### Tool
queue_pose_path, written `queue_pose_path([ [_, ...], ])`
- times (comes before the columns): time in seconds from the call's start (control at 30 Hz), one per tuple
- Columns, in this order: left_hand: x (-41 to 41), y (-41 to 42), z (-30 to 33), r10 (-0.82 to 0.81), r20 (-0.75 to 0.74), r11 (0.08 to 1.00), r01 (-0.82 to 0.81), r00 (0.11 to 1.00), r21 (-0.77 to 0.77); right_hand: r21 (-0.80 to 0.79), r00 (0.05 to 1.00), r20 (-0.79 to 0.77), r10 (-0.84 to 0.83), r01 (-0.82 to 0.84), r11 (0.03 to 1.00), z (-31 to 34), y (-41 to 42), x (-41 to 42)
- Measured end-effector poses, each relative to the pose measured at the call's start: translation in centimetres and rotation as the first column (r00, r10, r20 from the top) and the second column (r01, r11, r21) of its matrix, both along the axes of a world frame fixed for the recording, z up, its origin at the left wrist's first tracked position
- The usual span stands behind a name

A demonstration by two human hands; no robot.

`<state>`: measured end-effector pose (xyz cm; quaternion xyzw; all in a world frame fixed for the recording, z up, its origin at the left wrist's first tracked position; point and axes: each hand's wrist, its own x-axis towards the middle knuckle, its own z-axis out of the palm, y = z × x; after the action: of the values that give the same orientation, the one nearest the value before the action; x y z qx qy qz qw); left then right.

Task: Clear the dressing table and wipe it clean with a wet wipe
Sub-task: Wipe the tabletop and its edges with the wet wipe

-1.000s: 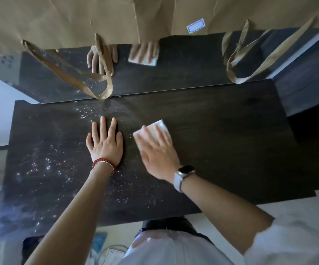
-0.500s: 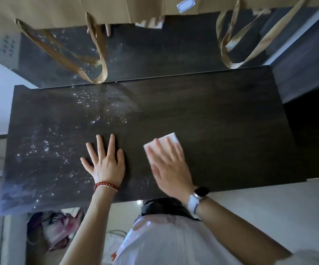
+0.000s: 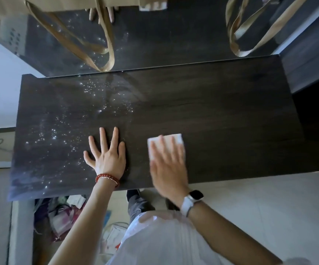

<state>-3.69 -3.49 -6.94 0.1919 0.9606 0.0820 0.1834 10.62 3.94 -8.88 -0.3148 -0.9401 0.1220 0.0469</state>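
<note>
The dressing table (image 3: 231,115) is a dark wood top with nothing standing on it. White specks and droplets (image 3: 63,134) are scattered over its left half. My left hand (image 3: 107,155) lies flat on the top with fingers spread, a red bead bracelet at the wrist. To its right, my right hand (image 3: 169,167) presses a folded white wet wipe (image 3: 176,139) onto the surface with straight fingers; it looks blurred. A watch sits on that wrist.
A mirror (image 3: 164,35) stands along the table's back edge and reflects the top. Brown paper bags with ribbon handles (image 3: 105,54) hang over it. Bags and clutter (image 3: 59,217) lie on the floor under the table's left end. Pale floor tiles (image 3: 269,207) show at the right.
My right hand has slid the wipe toward the near edge and rightward. My left hand has also drawn back toward me, staying flat. The view has shifted back from the mirror.
</note>
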Motion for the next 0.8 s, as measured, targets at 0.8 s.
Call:
queue_pose_path([
  [0.8, -14.5, -21.7, -0.1, -0.058, 0.028, 0.994, 0.055, 0.998, 0.096, -0.024, 0.984, 0.062, 0.166, -0.165, 0.986, -0.6, -17.4, -12.6],
])
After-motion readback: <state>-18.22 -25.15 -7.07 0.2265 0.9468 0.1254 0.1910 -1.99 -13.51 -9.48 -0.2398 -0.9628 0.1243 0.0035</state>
